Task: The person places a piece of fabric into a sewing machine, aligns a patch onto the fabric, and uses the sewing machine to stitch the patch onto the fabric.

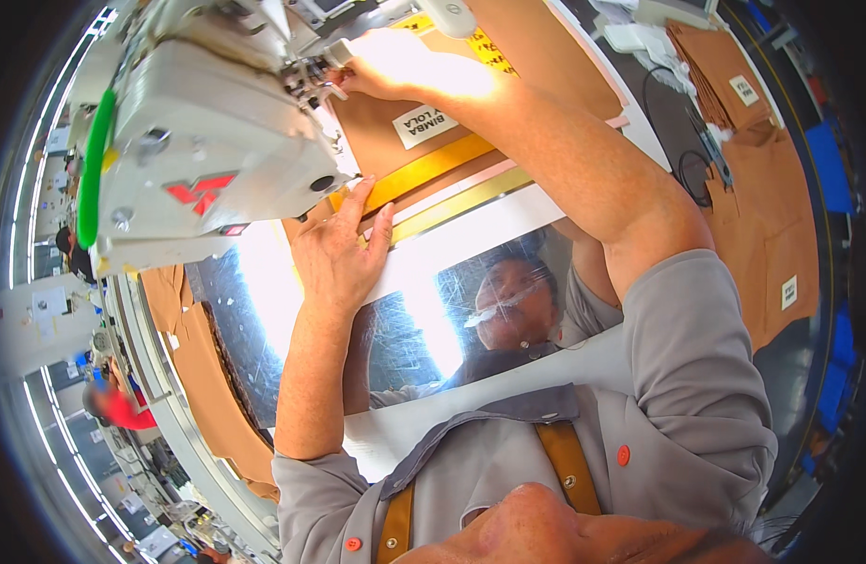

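A large white sewing machine (217,150) reaches in from the upper left over a brown panel (377,122) with a white label (424,125). A yellow strip (433,169) runs along the panel's near side. My left hand (337,256) rests with fingers spread on the strip's left end, beside the machine head. My right hand (391,68), glaring under the lamp, is at the metal parts (311,77) around the machine's needle area. Its fingers are curled together there; whatever lies between them is hidden.
A shiny scratched plate (405,329) covers the near bed. Brown panels (720,75) are stacked at the right, with a small handled tool (715,155) and dark cord alongside. More brown pieces (203,376) hang at the left. A person in red (123,409) is far left.
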Action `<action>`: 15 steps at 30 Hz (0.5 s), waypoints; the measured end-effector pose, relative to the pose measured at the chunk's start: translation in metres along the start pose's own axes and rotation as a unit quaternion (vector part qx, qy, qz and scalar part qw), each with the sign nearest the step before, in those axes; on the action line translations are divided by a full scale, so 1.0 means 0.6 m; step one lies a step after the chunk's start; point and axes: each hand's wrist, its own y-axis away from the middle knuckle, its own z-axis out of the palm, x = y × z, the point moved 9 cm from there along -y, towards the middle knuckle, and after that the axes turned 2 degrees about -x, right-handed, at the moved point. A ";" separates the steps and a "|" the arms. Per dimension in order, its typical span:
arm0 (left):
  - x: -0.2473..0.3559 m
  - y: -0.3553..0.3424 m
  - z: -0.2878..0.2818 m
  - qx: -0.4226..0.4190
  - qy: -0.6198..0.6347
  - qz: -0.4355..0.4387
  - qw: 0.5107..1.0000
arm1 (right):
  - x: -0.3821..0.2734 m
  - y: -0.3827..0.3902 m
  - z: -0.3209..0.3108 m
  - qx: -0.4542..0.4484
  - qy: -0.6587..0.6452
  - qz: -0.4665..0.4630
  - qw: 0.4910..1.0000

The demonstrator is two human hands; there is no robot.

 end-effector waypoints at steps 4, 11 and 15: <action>-0.004 0.000 0.004 0.008 0.031 -0.012 0.999 | -0.013 0.008 -0.004 0.071 0.032 -0.034 0.996; -0.008 0.001 0.011 0.012 0.093 -0.031 0.995 | -0.024 0.015 0.007 0.057 0.002 -0.048 0.997; -0.009 0.006 0.014 0.017 0.097 -0.038 0.994 | -0.018 0.010 0.014 0.062 -0.005 -0.047 0.997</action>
